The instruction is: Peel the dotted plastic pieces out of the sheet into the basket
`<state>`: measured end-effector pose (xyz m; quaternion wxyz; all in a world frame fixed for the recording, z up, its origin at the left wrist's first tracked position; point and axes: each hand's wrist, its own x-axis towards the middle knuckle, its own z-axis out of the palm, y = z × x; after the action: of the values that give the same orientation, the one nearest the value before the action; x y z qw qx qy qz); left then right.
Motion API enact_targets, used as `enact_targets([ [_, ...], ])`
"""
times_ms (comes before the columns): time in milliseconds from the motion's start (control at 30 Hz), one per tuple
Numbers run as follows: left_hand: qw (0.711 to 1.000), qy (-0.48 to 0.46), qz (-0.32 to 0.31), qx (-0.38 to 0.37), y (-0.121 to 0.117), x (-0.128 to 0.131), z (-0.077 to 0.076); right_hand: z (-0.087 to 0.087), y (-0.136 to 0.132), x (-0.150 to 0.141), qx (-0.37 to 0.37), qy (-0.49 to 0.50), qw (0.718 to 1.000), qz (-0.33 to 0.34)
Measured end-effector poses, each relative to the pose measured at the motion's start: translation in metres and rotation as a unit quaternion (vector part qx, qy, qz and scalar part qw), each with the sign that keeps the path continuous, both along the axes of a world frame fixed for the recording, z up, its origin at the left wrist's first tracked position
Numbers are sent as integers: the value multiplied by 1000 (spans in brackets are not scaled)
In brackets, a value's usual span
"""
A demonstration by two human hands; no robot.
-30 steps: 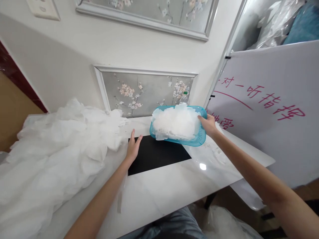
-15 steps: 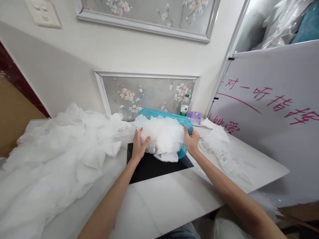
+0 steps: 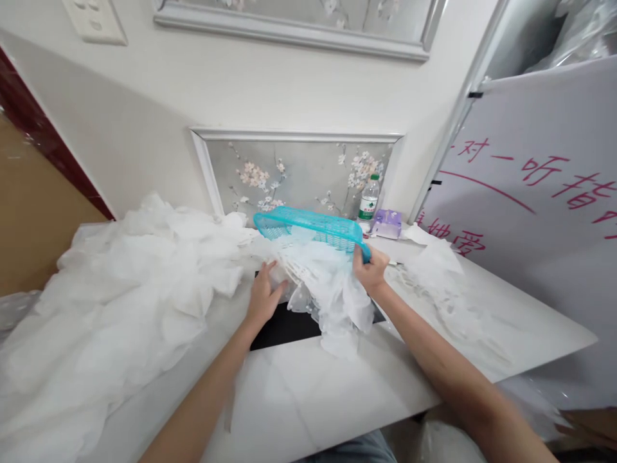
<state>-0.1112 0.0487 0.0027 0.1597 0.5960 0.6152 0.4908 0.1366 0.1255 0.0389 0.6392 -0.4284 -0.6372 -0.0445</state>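
A teal plastic mesh basket (image 3: 308, 228) stands tipped up on its edge at the back of the marble table (image 3: 313, 392). My right hand (image 3: 371, 270) is shut on its rim at the right end. White sheer fabric (image 3: 330, 289) hangs and spills from the basket onto a black mat (image 3: 284, 329), hiding much of the mat. My left hand (image 3: 263, 300) is open, fingers apart, pressed against the fabric's left side.
A large heap of white sheer fabric (image 3: 130, 283) covers the table's left side. Loose white lace (image 3: 443, 276) lies to the right. A water bottle (image 3: 369, 199) and a purple packet (image 3: 385, 224) stand by the wall. A whiteboard (image 3: 530, 193) with red writing stands at the right.
The basket has gone from level, full of fabric, to tipped on edge, and the fabric has slid out onto the mat. My right hand has kept its hold on the rim.
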Motion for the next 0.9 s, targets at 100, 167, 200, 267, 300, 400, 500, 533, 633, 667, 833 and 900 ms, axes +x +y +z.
enact_targets([
  [100,994,-93,63,18,5,-9,-3,-3,-1,1,-19,-20,1000,1],
  [167,987,-120,101,31,6,-12,-4,-5,-1,1,-32,-28,999,-1],
  [200,984,-130,112,39,6,-12,-3,-6,-1,1,-38,-31,999,-2],
  [267,983,-136,109,53,5,-10,0,-7,0,1,-46,-34,998,-7],
  [300,985,-129,97,56,4,-9,2,-7,1,2,-47,-33,998,-12],
  [400,996,-69,31,37,-1,-3,4,-2,7,8,-42,-24,998,-36],
  [500,1000,-8,-1,17,-3,-5,4,8,17,16,-27,-17,998,-55],
  [533,1000,3,5,20,-2,-8,4,12,21,18,-22,-18,998,-57],
  [633,997,38,57,40,7,-22,6,24,31,20,-7,-36,998,-49],
  [667,995,54,75,45,11,-28,6,28,33,19,-2,-47,998,-44],
  [833,988,134,77,24,31,-44,-3,43,37,16,19,-108,994,-19],
  [900,987,153,56,10,33,-45,-8,47,37,17,24,-126,992,-14],
])
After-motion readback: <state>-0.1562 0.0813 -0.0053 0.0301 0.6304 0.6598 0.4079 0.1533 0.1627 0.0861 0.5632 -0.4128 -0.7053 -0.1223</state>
